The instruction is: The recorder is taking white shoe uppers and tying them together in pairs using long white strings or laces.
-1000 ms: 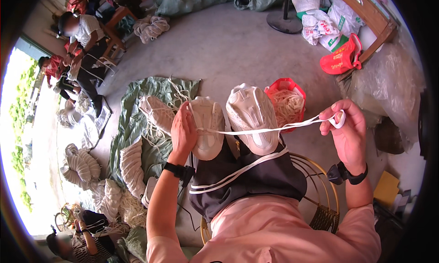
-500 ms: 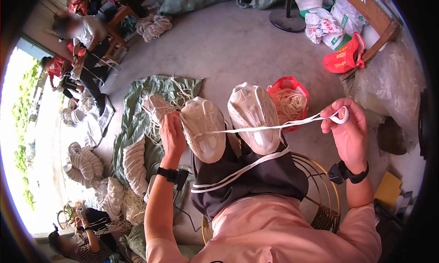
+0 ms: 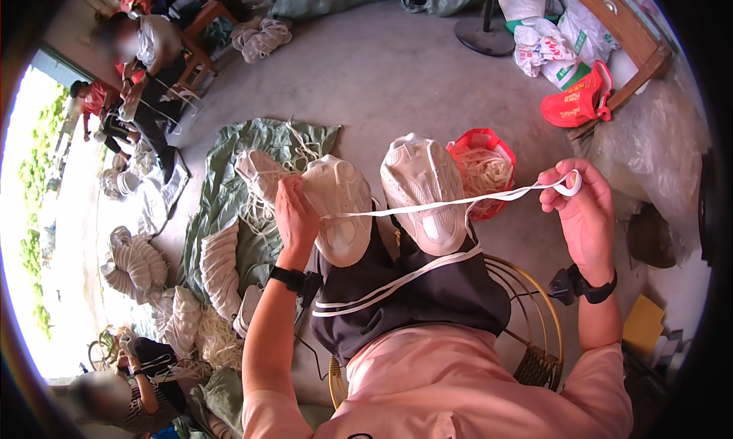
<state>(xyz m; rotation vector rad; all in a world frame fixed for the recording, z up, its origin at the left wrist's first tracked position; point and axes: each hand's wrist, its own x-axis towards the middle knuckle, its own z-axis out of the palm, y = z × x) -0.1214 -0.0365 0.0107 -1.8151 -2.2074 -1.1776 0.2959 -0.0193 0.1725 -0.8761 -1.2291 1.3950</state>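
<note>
Two white sneakers rest toe toward me on my dark-trousered knees. My left hand [image 3: 296,219] is closed on the outer side of the left sneaker [image 3: 340,210]; its fingertips are partly hidden. From that shoe a white shoelace [image 3: 427,208] stretches to the right, passing over the right sneaker [image 3: 422,187]. My right hand [image 3: 579,217], raised beyond the right knee, pinches the lace's far part, with a loop of it curled by the thumb. More white laces [image 3: 397,290] lie across my lap.
A red bag [image 3: 482,172] of white laces stands beyond my right knee. Bundled white shoes [image 3: 220,271] lie on and around a green sheet [image 3: 229,164] to the left. Co-workers sit at far left and lower left. A fan base [image 3: 485,38] and plastic bags [image 3: 542,50] are at the back.
My right hand has risen slightly, still holding the lace, which stays stretched out. The left hand keeps its grip on the sneaker. The whole view has shifted a little.
</note>
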